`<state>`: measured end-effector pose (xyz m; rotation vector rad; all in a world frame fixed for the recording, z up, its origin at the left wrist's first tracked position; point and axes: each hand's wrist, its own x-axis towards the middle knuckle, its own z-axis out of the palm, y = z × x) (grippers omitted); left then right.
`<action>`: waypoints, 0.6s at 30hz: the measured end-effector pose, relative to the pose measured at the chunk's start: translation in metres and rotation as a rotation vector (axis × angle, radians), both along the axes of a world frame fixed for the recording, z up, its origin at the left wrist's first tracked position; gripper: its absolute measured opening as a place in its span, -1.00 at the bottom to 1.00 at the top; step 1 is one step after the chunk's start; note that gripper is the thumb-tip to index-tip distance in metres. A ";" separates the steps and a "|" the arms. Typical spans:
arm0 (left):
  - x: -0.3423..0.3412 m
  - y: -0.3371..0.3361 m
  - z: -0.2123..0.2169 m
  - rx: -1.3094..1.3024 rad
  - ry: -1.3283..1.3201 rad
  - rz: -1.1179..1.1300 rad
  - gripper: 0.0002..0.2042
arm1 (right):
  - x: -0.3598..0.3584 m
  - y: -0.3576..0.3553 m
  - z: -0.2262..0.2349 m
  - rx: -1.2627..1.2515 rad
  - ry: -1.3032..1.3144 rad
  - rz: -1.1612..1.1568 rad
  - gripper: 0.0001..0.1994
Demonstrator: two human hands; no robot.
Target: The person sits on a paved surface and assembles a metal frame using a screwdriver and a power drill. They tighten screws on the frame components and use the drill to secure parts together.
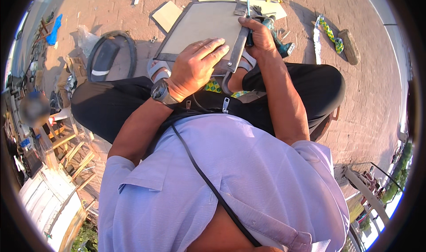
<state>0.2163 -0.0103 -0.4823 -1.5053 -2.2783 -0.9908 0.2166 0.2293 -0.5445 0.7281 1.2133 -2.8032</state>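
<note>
A flat beige panel (207,23) with grey metal edging and a rivet-like fastener at its near right corner rests tilted over my lap and feet. My left hand (195,66) lies flat on its face, fingers stretched out together. At the panel's right edge, my right hand (261,35) is closed around a screwdriver (249,38); its dark handle points down and its thin shaft rises upward. The right thumb presses near the metal edging. Part of the grip is hidden by the fingers. Under the near right corner, a curved grey metal piece (227,81) shows.
A teal power drill (282,43) lies on the brick paving right of the panel. Beige board pieces (167,15) lie beyond it. A black rubber loop (132,52) is at left, a stone (349,47) at right. Wood scraps (73,152) lie far left.
</note>
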 end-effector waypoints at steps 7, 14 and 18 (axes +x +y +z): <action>-0.009 -0.003 -0.026 -0.095 0.041 0.070 -0.39 | -0.006 -0.005 0.011 0.117 0.082 -0.129 -0.72; -0.013 -0.009 -0.025 -0.185 0.007 0.085 -0.35 | -0.010 -0.008 0.013 0.094 0.185 -0.079 -0.68; -0.016 -0.010 -0.042 -0.211 0.076 0.149 -0.40 | -0.013 -0.012 0.006 0.090 0.181 -0.072 -0.69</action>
